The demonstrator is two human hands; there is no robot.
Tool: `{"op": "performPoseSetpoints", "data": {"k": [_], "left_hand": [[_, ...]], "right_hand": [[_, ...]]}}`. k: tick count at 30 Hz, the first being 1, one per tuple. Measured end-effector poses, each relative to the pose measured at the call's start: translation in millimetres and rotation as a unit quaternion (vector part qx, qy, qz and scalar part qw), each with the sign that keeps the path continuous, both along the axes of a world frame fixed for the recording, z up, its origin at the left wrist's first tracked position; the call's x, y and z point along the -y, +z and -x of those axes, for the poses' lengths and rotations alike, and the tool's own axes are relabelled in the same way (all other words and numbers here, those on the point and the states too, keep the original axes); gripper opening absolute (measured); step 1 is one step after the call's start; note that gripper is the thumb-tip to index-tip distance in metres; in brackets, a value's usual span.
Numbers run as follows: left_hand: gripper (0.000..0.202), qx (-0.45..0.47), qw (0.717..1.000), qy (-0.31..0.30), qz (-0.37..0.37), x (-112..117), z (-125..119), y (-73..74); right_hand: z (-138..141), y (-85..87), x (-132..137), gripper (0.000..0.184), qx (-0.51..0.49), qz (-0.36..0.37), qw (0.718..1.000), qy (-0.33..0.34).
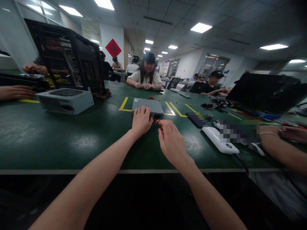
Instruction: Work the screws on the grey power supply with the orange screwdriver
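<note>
A grey metal power supply box lies on the green table ahead of me, with some coloured wires behind its far edge. My left hand is closed over the box's near edge, fingers on the top and thumb at the near side. Just right of it, my right hand is closed on an orange-and-black tool, near the box's front right corner. Most of that tool is hidden by the fingers, so its kind is unclear.
A second power supply and an open black computer case stand at left. At right lie a white power bank, a dark phone-like object, cables and a black panel. Co-workers' hands are at both sides; a person sits opposite.
</note>
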State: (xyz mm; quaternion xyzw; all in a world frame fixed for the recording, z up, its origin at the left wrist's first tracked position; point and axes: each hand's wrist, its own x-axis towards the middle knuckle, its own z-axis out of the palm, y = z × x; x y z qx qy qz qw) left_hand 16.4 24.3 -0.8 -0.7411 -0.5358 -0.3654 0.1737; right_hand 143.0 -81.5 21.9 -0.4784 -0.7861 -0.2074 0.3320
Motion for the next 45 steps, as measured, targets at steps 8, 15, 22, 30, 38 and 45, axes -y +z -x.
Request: {"op": "performPoseSetpoints", "data": {"k": [8, 15, 22, 30, 38, 45], "left_hand": [[0.021, 0.001, 1.000, -0.002, -0.003, -1, 0, -0.4], [0.021, -0.011, 1.000, 0.007, -0.016, -2, -1, -1.9], [0.021, -0.008, 1.000, 0.008, -0.002, 0, -1, -0.7], [0.022, -0.009, 1.000, 0.006, -0.004, 2, 1, 0.5], [0.022, -0.013, 1.000, 0.007, -0.012, 1, 1, 0.6], [0.022, -0.014, 1.000, 0.014, -0.016, 0, 1, 0.0]], "right_hand": [[-9, 8.8, 4, 0.024, -0.041, 0.024, 0.999, -0.011], [-8, 11.3, 2, 0.028, 0.011, 0.013, 0.997, -0.081], [-2, 9.7, 7, 0.030, 0.059, 0.016, 0.997, -0.042], [-1, 9.8, 9, 0.026, 0.067, 0.023, 0.996, -0.047], [4, 13.3, 9, 0.026, 0.025, 0.045, 0.990, -0.129], [5, 13.6, 9, 0.026, 0.038, 0.045, 0.989, -0.134]]}}
